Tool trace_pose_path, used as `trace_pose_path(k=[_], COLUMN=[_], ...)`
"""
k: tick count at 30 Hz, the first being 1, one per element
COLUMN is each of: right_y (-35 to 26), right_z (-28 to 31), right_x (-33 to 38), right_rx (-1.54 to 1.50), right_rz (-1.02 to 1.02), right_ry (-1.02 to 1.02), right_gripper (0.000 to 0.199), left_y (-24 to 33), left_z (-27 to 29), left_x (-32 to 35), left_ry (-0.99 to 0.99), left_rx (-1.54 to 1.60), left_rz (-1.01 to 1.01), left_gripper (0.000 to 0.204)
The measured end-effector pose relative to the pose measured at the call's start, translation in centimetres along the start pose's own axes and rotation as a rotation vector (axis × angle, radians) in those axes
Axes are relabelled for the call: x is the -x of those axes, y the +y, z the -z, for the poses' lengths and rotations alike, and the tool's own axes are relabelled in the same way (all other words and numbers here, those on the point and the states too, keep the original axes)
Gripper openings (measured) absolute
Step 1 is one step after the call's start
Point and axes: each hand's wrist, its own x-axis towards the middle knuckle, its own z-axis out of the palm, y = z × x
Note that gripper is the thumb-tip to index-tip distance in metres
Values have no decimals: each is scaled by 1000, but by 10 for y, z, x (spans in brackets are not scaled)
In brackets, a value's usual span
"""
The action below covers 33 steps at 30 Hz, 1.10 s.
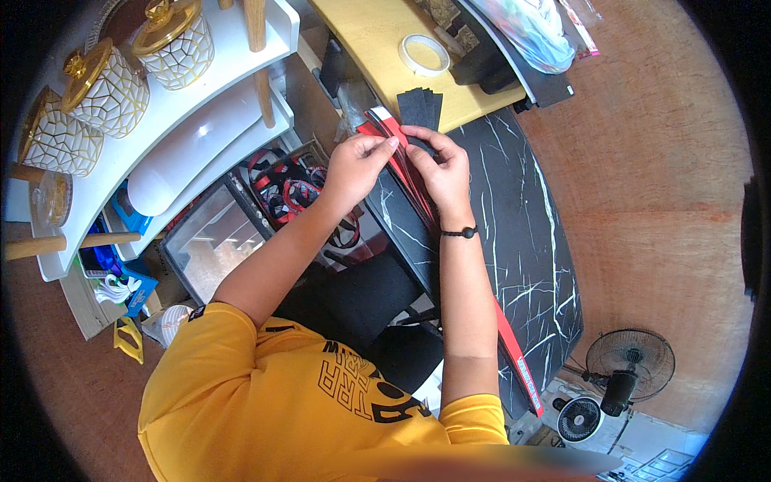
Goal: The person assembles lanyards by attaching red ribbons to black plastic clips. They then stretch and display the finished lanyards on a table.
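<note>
A long, narrow red strip with black and white parts runs along the black marbled tabletop, passing beneath my right forearm. Near its far end my left hand pinches it between thumb and fingers. My right hand, with a black bracelet at the wrist, has its thumb and fingers closed on the same end from the right side. Whether it is one strip or several laid together I cannot tell. Just beyond my right hand lie fanned black flat pieces.
A roll of tape lies on the yellow tabletop at the back. White shelves with gold-lidded canisters stand left. Red and black straps hang below them. Two fans are at the lower right.
</note>
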Motion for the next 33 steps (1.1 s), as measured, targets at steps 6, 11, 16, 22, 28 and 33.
trace_pose_path(k=[6,11,16,22,28,33], right_y=[-1,-4,-7,-5,-3,-3], right_z=[0,0,-4,-4,-2,-3], right_x=[0,1,1,1,1,1], right_rx=[18,18,-109,-53,57,51], right_rz=[29,-2,13,86,25,34], right_ry=[-5,-16,12,10,18,12], right_gripper=[26,26,28,30,23,24], left_y=[-1,-4,-3,-1,2,3], left_z=[0,0,0,1,1,2], left_x=[0,-1,-1,0,1,2], left_ry=[-10,-2,23,-1,9,-18], left_rx=[3,15,-22,32,-37,-100], left_rz=[-25,-20,-48,7,-12,-29], left_gripper=[29,29,31,31,30,25])
